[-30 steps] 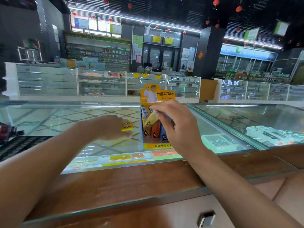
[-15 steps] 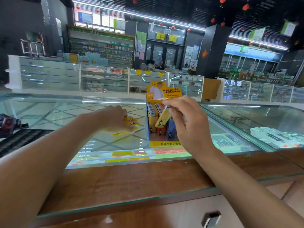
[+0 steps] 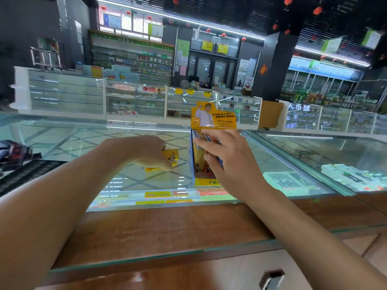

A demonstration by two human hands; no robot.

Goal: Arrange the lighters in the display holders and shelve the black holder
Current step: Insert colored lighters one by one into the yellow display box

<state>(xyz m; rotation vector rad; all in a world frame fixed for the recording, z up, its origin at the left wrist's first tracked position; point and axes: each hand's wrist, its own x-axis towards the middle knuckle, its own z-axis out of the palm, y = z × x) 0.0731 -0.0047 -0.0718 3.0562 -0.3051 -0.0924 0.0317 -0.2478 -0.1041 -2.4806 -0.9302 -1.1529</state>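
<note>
On the glass counter point(image 3: 293, 151), the right hand point(image 3: 230, 164) presses lighters point(image 3: 206, 137) in the yellow display holder point(image 3: 214, 119); the left hand point(image 3: 146, 153) grips yellow lighters point(image 3: 171, 157).

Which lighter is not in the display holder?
The yellow lighter held in the left hand, left of the display holder; the other lighters stand inside it, under the right hand.

The surface point(image 3: 167, 227) is a glass-topped shop counter with a broad wood-grain band along its near edge. A yellow display holder point(image 3: 211, 182) stands upright on the glass near the middle, packed with lighters. Just to its left, yellow lighters point(image 3: 171, 156) sit low over the glass in the left hand point(image 3: 146, 151); contact cannot be told. A black keyboard-like slab point(image 3: 25, 174) lies at the left edge, with a dark blurred object point(image 3: 14, 151) beyond it.
</note>
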